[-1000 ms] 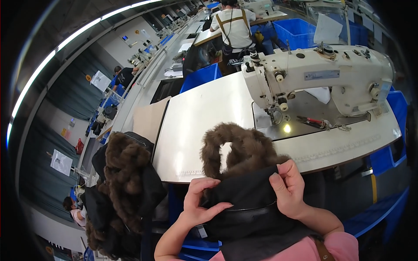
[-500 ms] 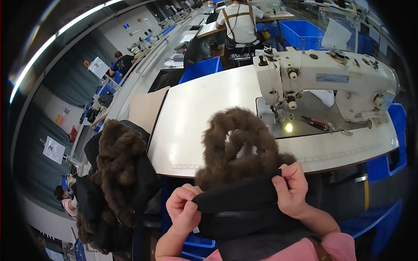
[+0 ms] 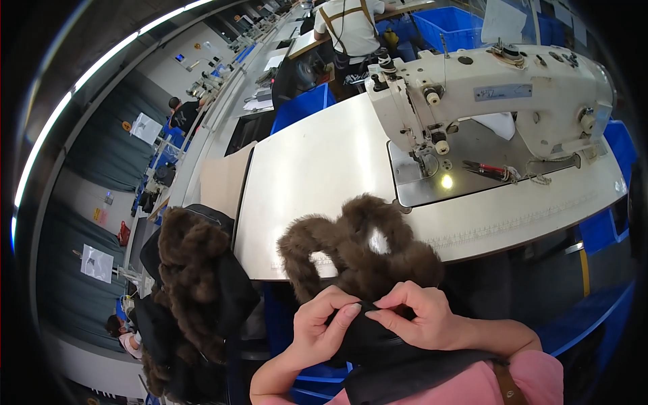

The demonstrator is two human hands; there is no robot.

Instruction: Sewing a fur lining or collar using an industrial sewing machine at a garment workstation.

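Note:
Between both hands is a black fabric bag body (image 3: 398, 368) with a fluffy brown fur strap (image 3: 351, 246) looping out beyond it onto the white sewing table. My left hand (image 3: 322, 324) pinches the bag's black edge between thumb and fingers. Close beside it, my right hand (image 3: 418, 314) pinches the same edge, the two thumbs nearly meeting. The lower part of the bag rests against my pink top. The fur strap lies in twisted loops over the table's front edge.
A white sewing machine (image 3: 486, 94) stands on the table (image 3: 317, 155) at the right, with red-handled snips (image 3: 489, 170) on its plate. More fur-and-black bags (image 3: 192, 270) are piled at left. Blue bins (image 3: 304, 108) stand around. Other people (image 3: 347, 30) sit farther off.
My hands have come together from the two ends of the black edge to its middle. The fur strap has shifted and spread into flatter loops. The view has tilted slightly.

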